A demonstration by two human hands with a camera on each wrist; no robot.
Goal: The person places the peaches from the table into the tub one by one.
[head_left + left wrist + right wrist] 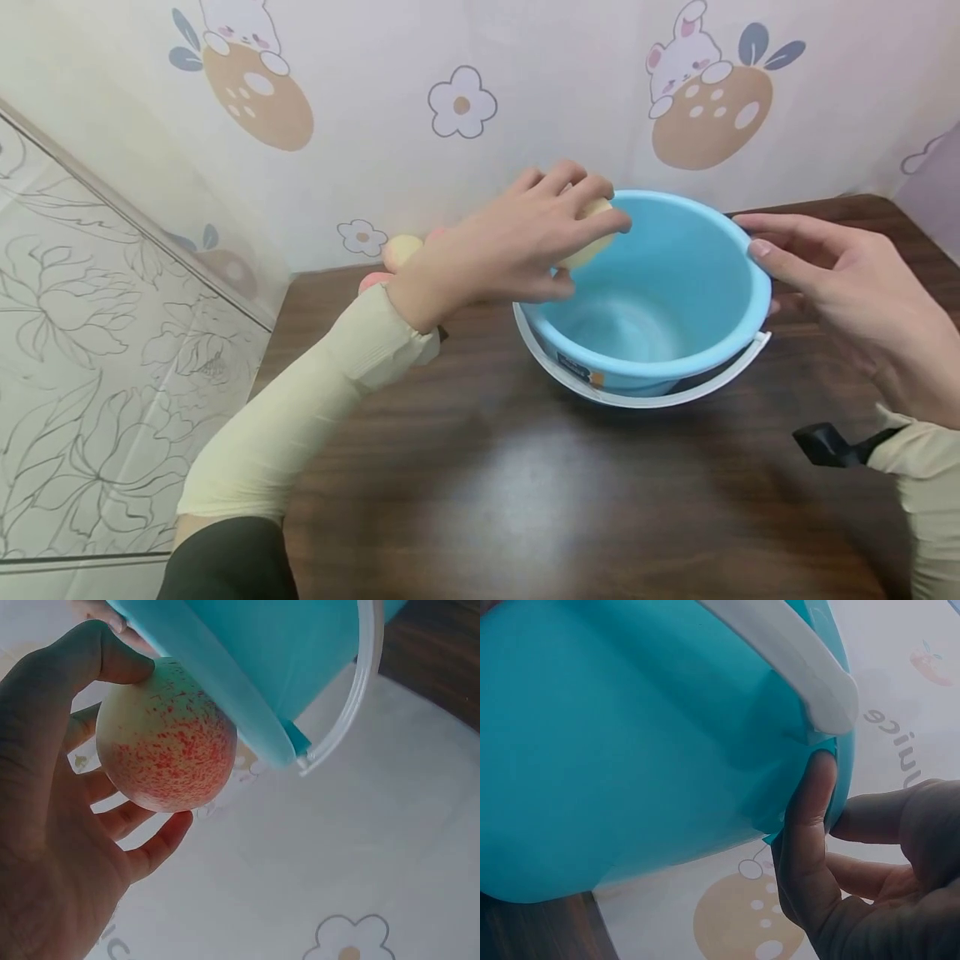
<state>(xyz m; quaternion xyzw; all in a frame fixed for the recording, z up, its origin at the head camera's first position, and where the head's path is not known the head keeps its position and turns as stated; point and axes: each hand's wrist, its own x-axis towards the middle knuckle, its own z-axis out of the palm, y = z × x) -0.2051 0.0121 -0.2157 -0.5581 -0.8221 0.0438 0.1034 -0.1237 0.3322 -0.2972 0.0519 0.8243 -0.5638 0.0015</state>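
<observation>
A yellow peach [588, 246] with red speckles is in my left hand [525, 233], which holds it over the left rim of a light blue bucket [697, 275]. In the left wrist view the thumb and fingertips curve around the peach [169, 742], close beside the bucket's rim [247, 727]. My right hand [862, 283] pinches the bucket's right rim. The right wrist view has a finger [806, 817] against the outer wall below the rim. A white handle [645, 402] hangs down the bucket's near side. The visible part of the bucket's floor is bare.
Behind my left forearm, several round yellow and pink fruits [403, 250] lie on the dark wooden table [420, 483], partly hidden. A curtain [525, 108] with rabbit and flower prints hangs along the back. White floral tiles [112, 375] cover the left side.
</observation>
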